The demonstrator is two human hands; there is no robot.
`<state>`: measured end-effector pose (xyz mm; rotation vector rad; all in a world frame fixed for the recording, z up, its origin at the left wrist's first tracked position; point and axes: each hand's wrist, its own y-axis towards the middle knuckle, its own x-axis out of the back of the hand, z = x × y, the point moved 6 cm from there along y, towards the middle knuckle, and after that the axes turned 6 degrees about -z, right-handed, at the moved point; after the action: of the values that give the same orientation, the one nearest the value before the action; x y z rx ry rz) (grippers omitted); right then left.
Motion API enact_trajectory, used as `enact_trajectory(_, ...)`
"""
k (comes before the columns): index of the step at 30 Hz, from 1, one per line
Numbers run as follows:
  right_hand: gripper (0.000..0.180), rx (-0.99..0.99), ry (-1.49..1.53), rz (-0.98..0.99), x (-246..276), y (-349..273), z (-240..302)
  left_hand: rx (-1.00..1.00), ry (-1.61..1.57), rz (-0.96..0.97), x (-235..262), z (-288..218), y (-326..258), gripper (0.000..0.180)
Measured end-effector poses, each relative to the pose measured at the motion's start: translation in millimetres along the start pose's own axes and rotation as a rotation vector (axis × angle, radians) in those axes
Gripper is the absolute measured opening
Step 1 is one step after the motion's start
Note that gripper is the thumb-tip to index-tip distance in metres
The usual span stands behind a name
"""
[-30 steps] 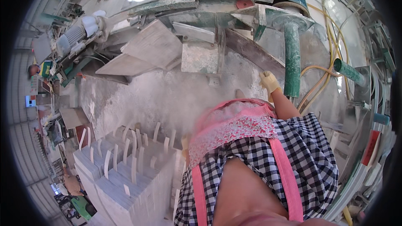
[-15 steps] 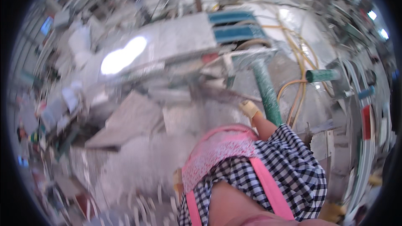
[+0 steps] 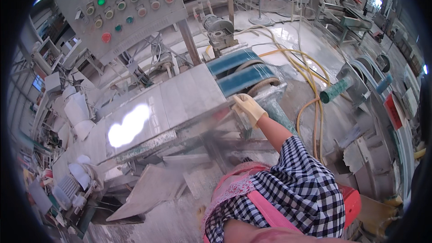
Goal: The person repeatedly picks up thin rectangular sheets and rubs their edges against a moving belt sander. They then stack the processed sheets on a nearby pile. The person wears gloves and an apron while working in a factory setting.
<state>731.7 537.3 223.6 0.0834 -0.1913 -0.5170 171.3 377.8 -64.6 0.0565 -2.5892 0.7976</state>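
My right hand (image 3: 249, 107), in a yellow glove, reaches forward out of a black-and-white checked sleeve (image 3: 297, 184). It lies with fingers stretched on the corner of a grey, dusty machine cover (image 3: 180, 103), right beside blue-green ribbed rollers (image 3: 240, 72) and a green post (image 3: 280, 116). Nothing shows in its grasp. My left hand is hidden below a pink apron (image 3: 234, 189).
A grey control panel (image 3: 121, 9) with green and red buttons stands on posts behind the machine. Yellow hoses (image 3: 306, 76) run over the wet floor at right. Stone slabs (image 3: 148, 189) and a motor (image 3: 67, 184) sit at lower left. A green-tipped roller (image 3: 335, 91) juts at right.
The view has swung up from the stone slabs to the machine top and control panel. My right hand stays near the green post, now resting on the cover's corner.
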Motion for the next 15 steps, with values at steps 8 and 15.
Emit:
enact_trajectory(8, 0.046, 0.152, -0.734, -0.267, -36, 151, -8, 0.193, -0.247, -0.073, -40, -60, 49, 0.036)
enact_trajectory(15, 0.028, 0.493, -1.407, 0.058, -86, 180, 11, 0.190, -0.269, -0.079, -49, -129, 83, 0.034)
